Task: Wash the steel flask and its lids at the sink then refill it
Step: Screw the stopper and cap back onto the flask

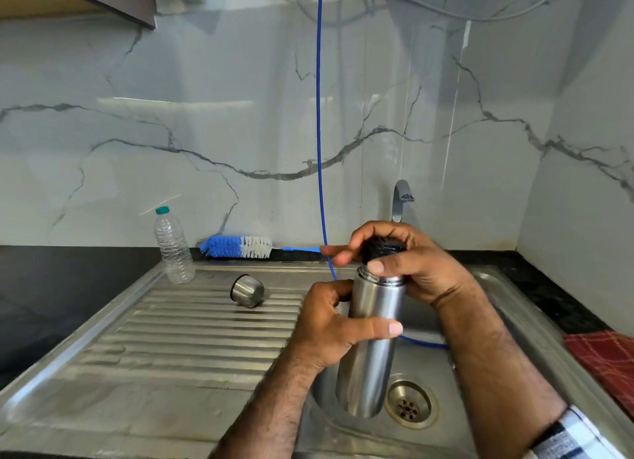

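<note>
I hold the steel flask (368, 352) upright over the sink basin (480, 383). My left hand (329, 328) wraps around its upper body. My right hand (404, 259) grips the black inner lid (380, 247), which sits at the flask's threaded mouth. The steel cup lid (247, 290) lies on its side on the ribbed drainboard (178, 338), apart from both hands.
A clear plastic bottle (173, 247) with a green cap stands at the drainboard's back edge. A blue and white bottle brush (240, 246) lies behind it. A blue hose (319, 122) hangs into the basin. The tap (401, 198) and drain (410, 403) are nearby; a red cloth (607, 359) lies right.
</note>
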A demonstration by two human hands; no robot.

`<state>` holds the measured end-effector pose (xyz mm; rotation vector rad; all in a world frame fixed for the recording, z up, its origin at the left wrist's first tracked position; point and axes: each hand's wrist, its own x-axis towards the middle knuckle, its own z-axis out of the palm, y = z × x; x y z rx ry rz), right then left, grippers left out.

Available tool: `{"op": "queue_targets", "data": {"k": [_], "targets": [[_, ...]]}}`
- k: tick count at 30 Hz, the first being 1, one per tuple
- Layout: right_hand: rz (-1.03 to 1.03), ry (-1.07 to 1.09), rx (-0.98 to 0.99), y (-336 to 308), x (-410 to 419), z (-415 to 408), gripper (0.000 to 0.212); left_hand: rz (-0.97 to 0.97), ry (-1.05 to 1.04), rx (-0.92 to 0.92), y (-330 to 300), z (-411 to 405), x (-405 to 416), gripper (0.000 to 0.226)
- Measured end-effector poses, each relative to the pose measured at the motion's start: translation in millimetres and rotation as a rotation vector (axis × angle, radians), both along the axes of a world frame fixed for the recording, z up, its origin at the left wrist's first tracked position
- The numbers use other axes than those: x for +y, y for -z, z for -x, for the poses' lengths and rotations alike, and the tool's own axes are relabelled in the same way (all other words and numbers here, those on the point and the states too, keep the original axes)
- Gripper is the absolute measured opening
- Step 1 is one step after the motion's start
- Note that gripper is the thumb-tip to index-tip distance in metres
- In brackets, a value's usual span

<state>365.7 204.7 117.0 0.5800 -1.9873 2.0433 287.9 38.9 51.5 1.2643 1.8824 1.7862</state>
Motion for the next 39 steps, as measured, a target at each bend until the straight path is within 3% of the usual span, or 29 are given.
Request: {"op": "queue_targets", "data": {"k": [6, 14, 17, 19, 22, 24, 32, 35, 39], "targets": [[0.038, 0.341, -0.005, -0.9, -17.4, 4.6, 0.032, -0.060, -0.181, 0.066, 1.8, -0.8, 3.3, 0.034], [0.016, 0.771, 0.021, 7.0, -43.7, 19.9, 0.028, -0.041, -0.541, 0.327, 12.3, 4.8, 12.1, 0.046], [0.014, 0.904, 0.058, 11.0, -54.0, 25.5, 0.030, -0.064, -0.585, 0.392, 12.1, 7.3, 11.4, 0.044], [-0.063, 0.887, 0.080, 7.7, -52.4, 21.4, 0.033, -0.064, -0.516, 0.400, 10.9, 13.5, 7.9, 0.045], [-0.031, 0.526, 0.058, 1.0, -35.6, 7.1, 0.042, -0.094, -0.382, 0.288, 7.0, 15.7, 1.0, 0.043], [0.001, 0.418, 0.048, 0.2, -26.0, 1.9, 0.047, -0.107, -0.370, 0.264, 5.5, 13.0, 1.0, 0.042], [-0.094, 0.684, 0.125, 11.4, -33.9, 17.9, 0.034, -0.110, -0.500, 0.301, 10.6, 9.2, 6.6, 0.047], [-0.104, 0.597, 0.143, 9.4, -36.3, 15.7, 0.051, -0.104, -0.502, 0.286, 7.1, 9.4, 3.3, 0.048], [0.166, 0.723, 0.093, 4.2, -34.0, 23.2, 0.074, -0.122, -0.522, 0.186, -0.6, 20.2, -15.4, 0.046]]}}
